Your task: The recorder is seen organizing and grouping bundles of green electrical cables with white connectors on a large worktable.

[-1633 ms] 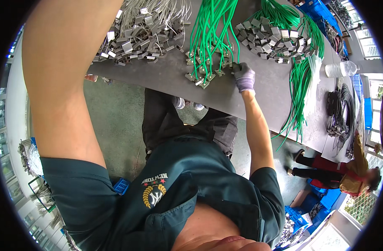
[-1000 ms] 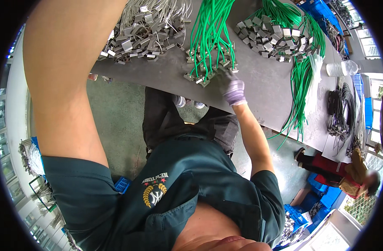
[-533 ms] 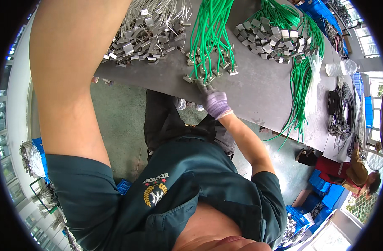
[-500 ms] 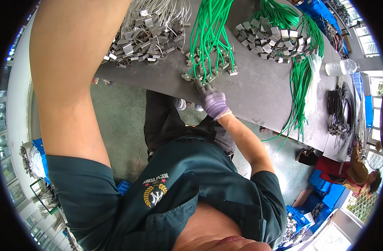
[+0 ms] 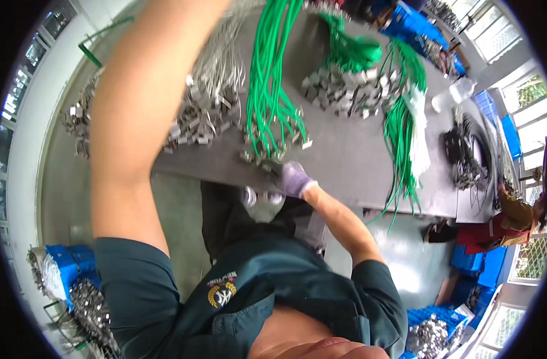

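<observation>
My right hand (image 5: 294,178), in a purple and grey glove, is at the table's near edge. Its fingers reach to the metal end pieces (image 5: 273,149) of a bundle of green cables (image 5: 267,72), and motion blur hides whether they grip one. The cables run away from me over the grey table, their metal ends toward me. My left forearm (image 5: 136,119) rises past the bundle's left side and leaves through the top of the picture, so my left hand is out of sight.
Left of the bundle lies a heap of silvery wires with metal blocks (image 5: 205,113). To the right are more green cables with metal blocks (image 5: 351,90), a clear plastic bottle (image 5: 454,96) and black coiled cables (image 5: 466,152). Blue crates (image 5: 486,266) and another person (image 5: 494,224) are at the far right.
The whole view has shifted, so the table and its heaps sit lower and further left. My right hand stays by the metal ends of the green cables; its fingers are now more blurred.
</observation>
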A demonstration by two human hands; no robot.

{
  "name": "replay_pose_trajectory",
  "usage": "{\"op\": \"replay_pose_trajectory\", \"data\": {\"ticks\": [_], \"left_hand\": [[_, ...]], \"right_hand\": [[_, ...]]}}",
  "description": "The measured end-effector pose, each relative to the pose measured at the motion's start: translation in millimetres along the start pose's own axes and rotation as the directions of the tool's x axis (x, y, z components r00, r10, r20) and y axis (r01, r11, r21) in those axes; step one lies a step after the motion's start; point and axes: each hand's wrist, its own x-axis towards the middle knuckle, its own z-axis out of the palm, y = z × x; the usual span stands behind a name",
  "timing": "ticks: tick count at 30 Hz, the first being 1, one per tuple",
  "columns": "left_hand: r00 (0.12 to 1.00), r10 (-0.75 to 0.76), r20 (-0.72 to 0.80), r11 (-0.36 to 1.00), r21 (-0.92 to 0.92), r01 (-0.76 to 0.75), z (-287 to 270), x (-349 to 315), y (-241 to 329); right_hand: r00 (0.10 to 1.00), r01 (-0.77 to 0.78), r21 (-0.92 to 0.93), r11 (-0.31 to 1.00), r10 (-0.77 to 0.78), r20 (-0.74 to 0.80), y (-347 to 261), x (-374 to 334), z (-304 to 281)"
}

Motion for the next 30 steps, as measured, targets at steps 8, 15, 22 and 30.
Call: {"op": "replay_pose_trajectory", "data": {"ticks": [8,15,22,30], "left_hand": [[0.994,-0.011,-0.11,0.972,0.233,0.037,9,-9,-16],[0.987,0.016,-0.159,0.863,0.5,0.067,25,1,-7],[0.991,-0.026,-0.13,0.892,0.445,0.082,30,2,-12],[0.987,-0.046,-0.155,0.891,0.439,0.111,32,5,-23]], "right_hand": [[0.55,0.4,0.214,0.891,-0.046,-0.834,-73,11,-280],[0.371,0.746,0.256,0.615,-0.065,-0.926,-180,33,-466],[0.307,0.839,0.347,0.418,0.162,-0.938,-197,8,-550],[0.553,0.822,0.56,0.107,-0.385,-0.739,-155,-34,-660]]}}
